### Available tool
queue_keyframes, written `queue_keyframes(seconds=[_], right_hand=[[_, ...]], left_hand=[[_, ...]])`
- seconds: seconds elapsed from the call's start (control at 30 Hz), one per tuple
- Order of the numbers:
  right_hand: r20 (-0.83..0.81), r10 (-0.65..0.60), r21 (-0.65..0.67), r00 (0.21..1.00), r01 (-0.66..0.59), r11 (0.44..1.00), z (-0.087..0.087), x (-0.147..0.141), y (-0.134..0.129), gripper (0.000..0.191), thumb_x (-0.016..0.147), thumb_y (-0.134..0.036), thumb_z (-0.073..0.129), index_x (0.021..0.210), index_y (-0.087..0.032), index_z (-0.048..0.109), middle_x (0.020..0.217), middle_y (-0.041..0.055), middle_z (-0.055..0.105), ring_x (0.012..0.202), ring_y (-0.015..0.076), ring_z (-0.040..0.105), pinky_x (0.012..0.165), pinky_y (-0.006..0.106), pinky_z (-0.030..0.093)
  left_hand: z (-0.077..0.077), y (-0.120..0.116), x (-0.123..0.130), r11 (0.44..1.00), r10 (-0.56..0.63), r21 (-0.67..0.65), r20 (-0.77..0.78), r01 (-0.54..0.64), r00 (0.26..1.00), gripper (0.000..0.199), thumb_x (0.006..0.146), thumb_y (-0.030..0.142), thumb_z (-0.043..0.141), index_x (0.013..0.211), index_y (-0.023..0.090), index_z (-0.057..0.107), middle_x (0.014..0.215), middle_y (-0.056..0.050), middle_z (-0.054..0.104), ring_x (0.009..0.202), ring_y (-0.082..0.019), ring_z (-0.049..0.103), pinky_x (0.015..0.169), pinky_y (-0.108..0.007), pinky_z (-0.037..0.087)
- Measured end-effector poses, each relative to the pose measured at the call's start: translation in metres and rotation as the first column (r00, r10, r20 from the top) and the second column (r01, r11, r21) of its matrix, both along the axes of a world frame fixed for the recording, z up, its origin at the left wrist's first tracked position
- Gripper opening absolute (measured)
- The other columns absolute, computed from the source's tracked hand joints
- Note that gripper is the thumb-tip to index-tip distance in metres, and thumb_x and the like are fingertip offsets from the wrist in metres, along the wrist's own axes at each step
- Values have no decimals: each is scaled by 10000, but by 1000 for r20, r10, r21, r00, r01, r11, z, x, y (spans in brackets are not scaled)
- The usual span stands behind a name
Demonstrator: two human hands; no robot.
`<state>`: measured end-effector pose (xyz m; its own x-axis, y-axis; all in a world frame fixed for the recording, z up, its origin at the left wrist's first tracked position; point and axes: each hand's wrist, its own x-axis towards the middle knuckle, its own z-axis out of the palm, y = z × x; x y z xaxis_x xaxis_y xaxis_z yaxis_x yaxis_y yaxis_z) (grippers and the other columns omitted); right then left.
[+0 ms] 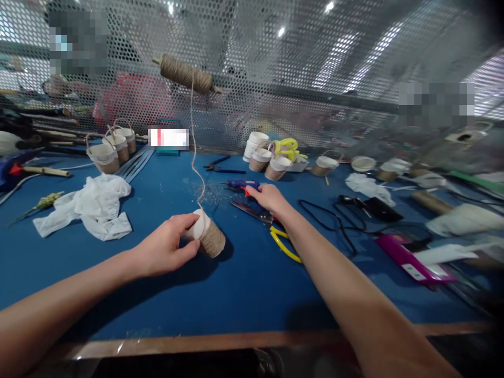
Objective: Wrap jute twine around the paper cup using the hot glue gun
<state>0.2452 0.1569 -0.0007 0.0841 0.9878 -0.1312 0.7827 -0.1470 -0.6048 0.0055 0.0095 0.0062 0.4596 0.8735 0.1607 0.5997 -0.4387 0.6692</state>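
Note:
A small paper cup wrapped in twine (212, 240) lies tilted above the blue table, its white rim toward my left hand (169, 242). The thumb and fingers of that hand grip the cup at its rim. From the cup a strand of twine (192, 152) runs up to a twine spool (185, 73) on a rod. My right hand (270, 198) is closed on a blue glue gun (241, 184) with a red trigger, its nozzle pointing left. Under the right wrist lie scissors with yellow handles (284, 247), partly hidden by the forearm.
Finished-looking wrapped cups (104, 157) stand back left, and more (260, 159) at back centre. Black pliers (224, 169) lie between them. White cloth (92, 207) is at left, a purple power strip (413, 260) at right with black cables (334, 223). A perforated metal screen (244, 47) closes the back.

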Motion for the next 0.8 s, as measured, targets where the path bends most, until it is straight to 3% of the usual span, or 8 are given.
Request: queue_keyframes(seconds=[0.13, 0.23, 0.33, 0.43, 0.57, 0.7, 0.8], right_hand=[[30, 40, 54, 999, -42, 998, 8, -11, -11, 301, 859, -293, 519, 1129, -159, 529, 1184, 95, 524, 1012, 215, 537, 840, 428, 447], [-54, 193, 52, 980, -190, 980, 20, -31, -34, 291, 845, -350, 522, 948, -101, 633, 1110, 152, 585, 1050, 262, 518, 894, 417, 399], [-243, 433, -2, 868, -447, 895, 26, -58, -58, 435, 859, -493, 415, 839, -151, 683, 967, 93, 672, 935, 212, 592, 816, 333, 452], [-419, 558, 31, 716, -603, 797, 27, -77, -74, 339, 852, -440, 455, 855, -182, 675, 967, 43, 682, 907, 144, 604, 787, 252, 463], [-517, 554, 160, 653, -562, 812, 27, -78, -82, 169, 770, -320, 585, 798, -159, 624, 941, 38, 657, 862, 113, 583, 786, 226, 444], [-480, 540, 278, 692, -464, 841, 32, -64, -91, 167, 722, -321, 633, 735, -155, 612, 717, -7, 610, 667, 99, 537, 660, 227, 430], [-422, 527, 335, 738, -414, 847, 34, -58, -99, 162, 727, -309, 631, 696, -154, 594, 654, -27, 574, 596, 88, 500, 595, 224, 408]], left_hand=[[-2, 1, 0, 1000, -3, 29, 11, 2, 1000, 180, 776, 177, 448, 922, 150, 549, 892, -71, 631, 798, -187, 555, 741, -323, 433], [-2, 1, 0, 999, -4, 40, -4, 4, 1000, 176, 778, 187, 443, 914, 144, 545, 877, -76, 626, 800, -192, 554, 741, -325, 432], [-1, 1, 1, 999, -2, 51, -29, 4, 1000, 178, 777, 206, 435, 900, 131, 540, 825, -74, 616, 757, -194, 542, 709, -329, 434], [0, 0, 2, 999, -8, 52, -19, 9, 1000, 162, 770, 205, 431, 873, 132, 533, 823, -76, 613, 751, -196, 535, 705, -337, 433], [0, 0, 1, 1000, -7, 21, 9, 7, 1000, 112, 766, 193, 435, 830, 147, 514, 864, -79, 615, 791, -201, 543, 731, -335, 422], [1, 2, 0, 999, -7, -41, 56, 10, 998, 126, 770, 180, 433, 865, 150, 510, 849, -59, 601, 757, -180, 540, 689, -298, 418], [1, 2, 0, 998, -4, -62, 63, 8, 998, 144, 772, 188, 438, 880, 136, 517, 805, -49, 578, 714, -165, 516, 659, -285, 413]])
